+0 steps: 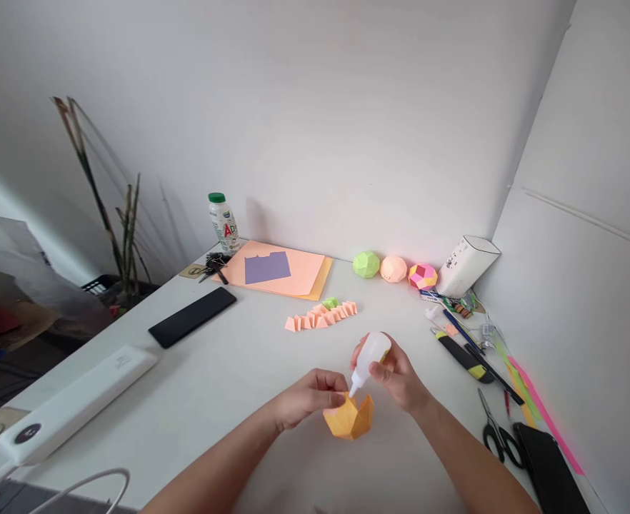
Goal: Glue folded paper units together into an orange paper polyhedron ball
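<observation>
My left hand [309, 396] is closed on an orange folded paper shape [350, 419], an open cup of flat facets held just above the white table [218, 385]. My right hand [398, 375] grips a small white glue bottle [367, 359], tipped nozzle-down. The nozzle touches the top edge of the orange shape between my two hands.
Behind my hands lie a row of pink folded pieces [320, 318] and one green piece [330, 303]. Paper sheets [277, 271], three paper balls [393, 268], a phone [192, 316], a drink bottle [223, 223], scissors [498, 432] and pens [465, 335] lie around.
</observation>
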`<state>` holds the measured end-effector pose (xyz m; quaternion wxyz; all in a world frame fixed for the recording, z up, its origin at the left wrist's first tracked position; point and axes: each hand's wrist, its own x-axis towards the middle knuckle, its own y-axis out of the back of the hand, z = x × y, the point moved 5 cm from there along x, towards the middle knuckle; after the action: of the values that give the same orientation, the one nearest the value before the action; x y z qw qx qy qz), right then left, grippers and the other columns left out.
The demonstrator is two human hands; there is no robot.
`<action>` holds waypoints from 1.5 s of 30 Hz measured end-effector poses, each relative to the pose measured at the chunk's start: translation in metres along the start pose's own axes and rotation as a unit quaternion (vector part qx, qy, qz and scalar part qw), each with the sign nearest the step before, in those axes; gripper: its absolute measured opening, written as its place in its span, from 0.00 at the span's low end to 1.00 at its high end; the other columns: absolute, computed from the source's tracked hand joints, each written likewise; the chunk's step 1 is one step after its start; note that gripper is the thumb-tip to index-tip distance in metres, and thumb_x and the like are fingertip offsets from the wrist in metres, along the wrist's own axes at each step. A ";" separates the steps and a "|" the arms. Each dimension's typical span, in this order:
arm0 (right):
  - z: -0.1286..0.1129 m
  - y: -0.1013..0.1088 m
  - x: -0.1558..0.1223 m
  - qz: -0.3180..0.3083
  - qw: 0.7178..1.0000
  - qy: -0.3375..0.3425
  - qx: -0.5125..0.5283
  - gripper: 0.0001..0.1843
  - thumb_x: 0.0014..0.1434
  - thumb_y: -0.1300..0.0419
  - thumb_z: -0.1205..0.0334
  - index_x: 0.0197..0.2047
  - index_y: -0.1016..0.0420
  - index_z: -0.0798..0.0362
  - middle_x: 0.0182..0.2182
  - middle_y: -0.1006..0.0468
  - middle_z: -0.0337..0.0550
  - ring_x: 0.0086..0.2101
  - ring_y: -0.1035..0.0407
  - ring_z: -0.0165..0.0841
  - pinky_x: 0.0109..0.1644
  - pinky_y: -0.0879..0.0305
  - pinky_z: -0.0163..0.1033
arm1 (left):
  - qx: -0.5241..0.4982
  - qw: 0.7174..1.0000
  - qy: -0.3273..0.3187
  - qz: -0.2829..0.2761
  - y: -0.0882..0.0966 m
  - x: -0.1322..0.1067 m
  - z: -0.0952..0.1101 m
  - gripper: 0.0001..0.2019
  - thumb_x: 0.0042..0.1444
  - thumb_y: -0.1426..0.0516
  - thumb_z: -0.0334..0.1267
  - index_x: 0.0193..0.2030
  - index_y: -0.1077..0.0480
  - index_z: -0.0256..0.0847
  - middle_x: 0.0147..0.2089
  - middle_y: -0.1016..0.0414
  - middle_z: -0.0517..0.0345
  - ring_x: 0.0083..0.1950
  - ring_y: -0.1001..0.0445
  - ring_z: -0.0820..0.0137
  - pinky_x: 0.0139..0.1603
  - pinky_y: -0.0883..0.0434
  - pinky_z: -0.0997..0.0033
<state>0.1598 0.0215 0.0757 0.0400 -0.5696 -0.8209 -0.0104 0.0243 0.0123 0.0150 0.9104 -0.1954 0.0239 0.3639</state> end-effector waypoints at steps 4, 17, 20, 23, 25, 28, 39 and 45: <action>-0.003 0.000 -0.002 -0.002 1.000 0.019 -0.001 0.17 0.50 0.37 0.47 0.37 0.32 0.49 0.32 0.25 0.44 0.33 0.34 0.37 0.37 0.39 0.42 | -0.013 1.000 -0.005 -0.002 0.000 0.000 0.001 0.08 0.44 0.41 0.39 0.23 0.33 0.37 0.25 0.37 0.61 0.28 0.41 0.73 0.34 0.41 0.70; -0.002 0.000 -0.005 -0.010 0.999 0.040 0.011 0.17 0.49 0.36 0.50 0.37 0.35 0.47 0.32 0.26 0.43 0.33 0.33 0.38 0.36 0.37 0.43 | -0.028 1.000 -0.009 0.001 0.003 0.001 -0.002 0.05 0.45 0.41 0.36 0.23 0.32 0.37 0.25 0.37 0.61 0.28 0.41 0.73 0.33 0.41 0.71; 0.001 0.000 -0.004 -0.023 0.998 0.058 0.017 0.17 0.49 0.35 0.50 0.37 0.35 0.48 0.32 0.26 0.43 0.33 0.33 0.37 0.36 0.37 0.43 | -0.027 1.000 -0.005 0.000 0.003 0.001 -0.003 0.06 0.44 0.41 0.36 0.24 0.32 0.36 0.25 0.37 0.61 0.28 0.41 0.73 0.33 0.41 0.72; 0.001 0.000 -0.004 -0.038 0.994 0.091 0.036 0.17 0.49 0.35 0.52 0.38 0.35 0.48 0.33 0.26 0.43 0.34 0.33 0.36 0.35 0.36 0.42 | -0.037 0.999 -0.012 -0.005 0.003 0.001 -0.003 0.05 0.45 0.41 0.35 0.24 0.32 0.36 0.25 0.37 0.61 0.29 0.40 0.74 0.33 0.41 0.72; 0.002 0.000 -0.004 -0.040 0.994 0.098 0.039 0.17 0.50 0.35 0.52 0.38 0.35 0.48 0.33 0.26 0.43 0.34 0.32 0.36 0.35 0.36 0.42 | -0.041 0.999 -0.015 -0.008 0.003 0.002 -0.003 0.04 0.45 0.42 0.34 0.25 0.31 0.35 0.25 0.37 0.61 0.29 0.40 0.74 0.34 0.42 0.72; 0.001 0.000 -0.005 -0.042 0.993 0.103 0.035 0.17 0.49 0.35 0.52 0.38 0.34 0.48 0.33 0.25 0.43 0.34 0.32 0.36 0.35 0.35 0.42 | -0.042 0.999 -0.017 -0.009 0.003 0.002 -0.003 0.03 0.46 0.42 0.33 0.25 0.30 0.35 0.26 0.36 0.60 0.29 0.39 0.73 0.34 0.41 0.72; -0.001 0.001 -0.005 -0.043 0.993 0.096 0.047 0.16 0.50 0.35 0.52 0.37 0.34 0.49 0.32 0.26 0.43 0.34 0.32 0.36 0.35 0.35 0.42 | -0.038 0.999 -0.008 -0.007 0.003 0.001 -0.004 0.04 0.45 0.41 0.33 0.25 0.30 0.35 0.25 0.36 0.61 0.28 0.40 0.74 0.34 0.41 0.71; -0.001 -0.001 -0.003 -0.054 0.991 0.104 0.058 0.16 0.50 0.34 0.53 0.38 0.34 0.48 0.32 0.25 0.42 0.33 0.32 0.35 0.35 0.36 0.41 | -0.038 0.999 -0.007 -0.006 0.003 0.001 -0.004 0.04 0.44 0.41 0.35 0.25 0.29 0.35 0.25 0.35 0.60 0.29 0.39 0.73 0.35 0.40 0.71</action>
<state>0.1603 0.0182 0.0764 0.1575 -0.5172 -0.8409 -0.0240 0.0237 0.0132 0.0106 0.9043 -0.2280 0.0028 0.3608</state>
